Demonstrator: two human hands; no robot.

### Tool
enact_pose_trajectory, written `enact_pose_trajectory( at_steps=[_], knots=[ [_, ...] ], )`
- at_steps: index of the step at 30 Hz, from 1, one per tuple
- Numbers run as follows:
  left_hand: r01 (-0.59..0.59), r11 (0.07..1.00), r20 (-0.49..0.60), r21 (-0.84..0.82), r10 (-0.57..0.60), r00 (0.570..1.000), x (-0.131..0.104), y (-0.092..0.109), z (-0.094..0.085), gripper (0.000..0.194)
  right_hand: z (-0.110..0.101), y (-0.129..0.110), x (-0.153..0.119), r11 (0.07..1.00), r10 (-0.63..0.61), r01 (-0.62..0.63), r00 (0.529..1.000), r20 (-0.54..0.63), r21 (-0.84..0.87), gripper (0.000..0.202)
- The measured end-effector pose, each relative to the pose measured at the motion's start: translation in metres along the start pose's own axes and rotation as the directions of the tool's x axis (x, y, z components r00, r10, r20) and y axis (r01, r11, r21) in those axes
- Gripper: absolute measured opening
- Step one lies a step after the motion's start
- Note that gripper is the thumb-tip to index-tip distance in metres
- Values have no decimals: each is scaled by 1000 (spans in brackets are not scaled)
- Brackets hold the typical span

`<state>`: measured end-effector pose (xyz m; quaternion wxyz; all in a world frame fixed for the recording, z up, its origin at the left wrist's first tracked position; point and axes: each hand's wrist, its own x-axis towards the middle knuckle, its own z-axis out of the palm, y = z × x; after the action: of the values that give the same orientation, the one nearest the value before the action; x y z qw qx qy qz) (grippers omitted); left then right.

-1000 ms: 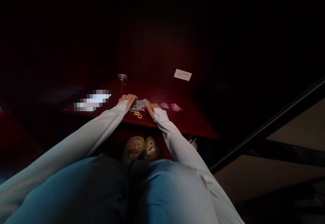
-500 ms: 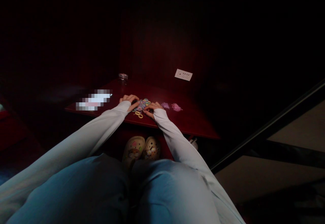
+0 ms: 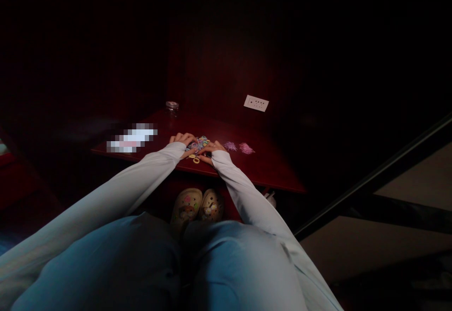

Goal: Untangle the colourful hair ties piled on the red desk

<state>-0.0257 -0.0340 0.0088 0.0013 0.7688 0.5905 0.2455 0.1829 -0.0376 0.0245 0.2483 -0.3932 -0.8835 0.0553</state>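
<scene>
Head view: the left hand [image 3: 182, 139] and right hand [image 3: 210, 149] rest on the dark red surface [image 3: 268, 170], flanking a pile of coloured rings [image 3: 198, 144]. Both touch its edges; whether either grip holds a ring, I cannot tell. 2 yellow rings [image 3: 194, 158] lie just below the hands. 2 pink tufts [image 3: 238, 147] sit right of the right hand. A jar [image 3: 172, 107] stands beyond the left hand.

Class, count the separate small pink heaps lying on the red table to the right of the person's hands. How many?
2: the paler pink heap lies nearer the right hand; the brighter pink heap lies just right of it. Dim light may hide others.
</scene>
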Motion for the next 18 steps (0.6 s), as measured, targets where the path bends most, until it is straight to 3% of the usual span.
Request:
enact_pose_trajectory(
  at_steps=[9, 18],
  knots=[
    [22, 999, 7, 45, -23, 1000, -1, 5, -2, 34, 13, 9, 8, 998, -47, 46, 998, -39, -38, 11],
    [-22, 1000, -36, -8, 22, 999, 3, -7, 7, 33, 3, 4, 3, 1000, 25, -26, 995, -97, -14, 13]
  ],
)
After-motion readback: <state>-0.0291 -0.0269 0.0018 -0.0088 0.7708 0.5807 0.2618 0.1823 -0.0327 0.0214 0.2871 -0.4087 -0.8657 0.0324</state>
